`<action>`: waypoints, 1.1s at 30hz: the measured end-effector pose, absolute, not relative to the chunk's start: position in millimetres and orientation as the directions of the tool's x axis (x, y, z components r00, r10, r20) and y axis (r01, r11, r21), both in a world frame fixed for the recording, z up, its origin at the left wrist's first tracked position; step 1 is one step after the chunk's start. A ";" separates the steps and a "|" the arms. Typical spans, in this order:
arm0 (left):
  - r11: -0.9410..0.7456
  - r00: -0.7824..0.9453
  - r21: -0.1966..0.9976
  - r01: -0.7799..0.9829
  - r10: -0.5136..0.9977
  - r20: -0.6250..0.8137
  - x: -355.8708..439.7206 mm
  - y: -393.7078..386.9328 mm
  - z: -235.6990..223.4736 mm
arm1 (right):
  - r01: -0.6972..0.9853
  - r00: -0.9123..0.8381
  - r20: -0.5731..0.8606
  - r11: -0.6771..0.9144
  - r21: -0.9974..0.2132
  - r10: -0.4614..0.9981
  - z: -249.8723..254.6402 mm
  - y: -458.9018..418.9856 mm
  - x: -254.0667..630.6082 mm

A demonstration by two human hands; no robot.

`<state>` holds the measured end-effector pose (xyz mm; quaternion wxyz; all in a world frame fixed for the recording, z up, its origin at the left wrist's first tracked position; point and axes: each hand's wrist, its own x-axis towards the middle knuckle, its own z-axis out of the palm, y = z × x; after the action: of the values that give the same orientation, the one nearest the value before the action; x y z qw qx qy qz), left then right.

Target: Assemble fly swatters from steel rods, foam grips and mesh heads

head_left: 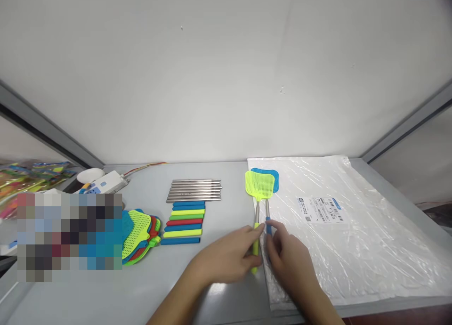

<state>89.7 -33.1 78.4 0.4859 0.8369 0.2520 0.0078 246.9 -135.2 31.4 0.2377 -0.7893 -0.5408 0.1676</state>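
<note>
My left hand [233,254] is closed on the yellow-green handle of a yellow fly swatter [260,184], whose mesh head points away from me. Beside it, my right hand [289,252] grips the blue handle of a blue fly swatter [275,174]. The yellow head overlaps the blue one and covers much of it. Both swatters lie along the left edge of a clear plastic-wrapped white package [353,254]. Parts of both handles are hidden by my fingers.
Metal rods [195,191] lie in a row left of the swatters, with coloured handle tubes [183,226] below them. Loose swatter heads [136,233] are piled farther left, near a power strip [106,183] and a white bowl [90,175]. A wall stands behind.
</note>
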 end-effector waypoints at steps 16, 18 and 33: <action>-0.557 0.859 0.710 0.431 0.493 -0.135 109.3 -25.8 63.5 | 0.681 0.429 -0.048 -0.358 -0.638 0.902 34.3 -133.0 246.1; -0.560 0.854 0.708 0.431 0.506 -0.120 103.7 -27.0 64.1 | 0.665 0.437 -0.047 -0.357 -0.656 0.898 33.5 -133.9 245.6; -0.622 0.541 0.534 0.573 0.776 0.324 -76.1 -62.4 59.5 | 0.939 -0.059 0.105 0.091 -0.331 0.993 66.6 -82.7 197.8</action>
<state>-76.1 -62.4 59.5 0.1855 0.8579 0.3931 0.2741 197.8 -82.7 66.6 0.1536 -0.6684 -0.7225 0.0872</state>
